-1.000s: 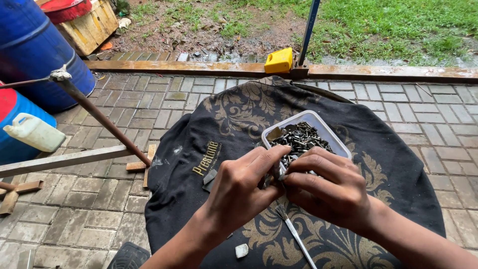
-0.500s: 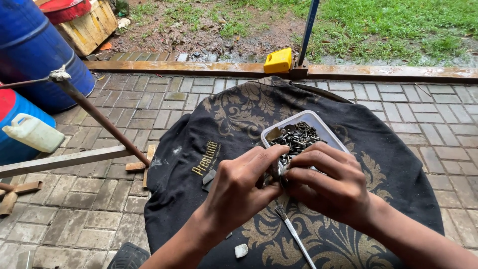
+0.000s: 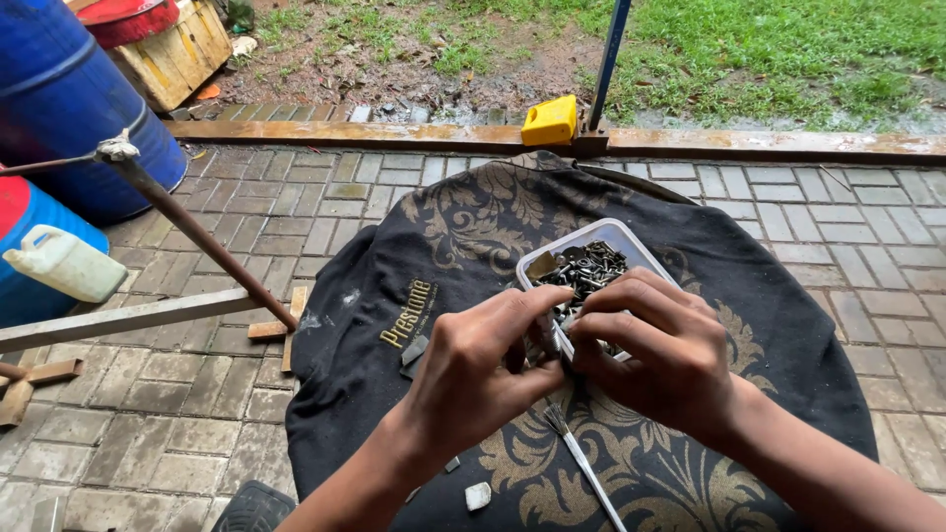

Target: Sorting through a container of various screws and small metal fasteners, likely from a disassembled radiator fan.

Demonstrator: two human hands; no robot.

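Observation:
My left hand (image 3: 480, 365) and my right hand (image 3: 662, 355) meet fingertip to fingertip at the near edge of a clear plastic container (image 3: 625, 236) full of small dark metal screws and bolts (image 3: 586, 268). Both pinch a small metal part between them; the part itself is mostly hidden by the fingers. The container sits on a round surface covered by a black cloth with gold ornament (image 3: 493, 212). A thin brush (image 3: 581, 458) lies on the cloth just under my hands.
Small metal pieces (image 3: 414, 350) and a white chip (image 3: 478, 495) lie on the cloth. To the left are blue drums (image 3: 59, 89), a white jug (image 3: 64, 264), a rusty rod (image 3: 197, 232) and a metal bar (image 3: 118, 317). A yellow block (image 3: 549, 121) and a blue pole (image 3: 607, 61) stand by the grass.
Both hands have stayed together over the container's near edge; the fingers have shifted slightly around the small part. Nothing else has moved.

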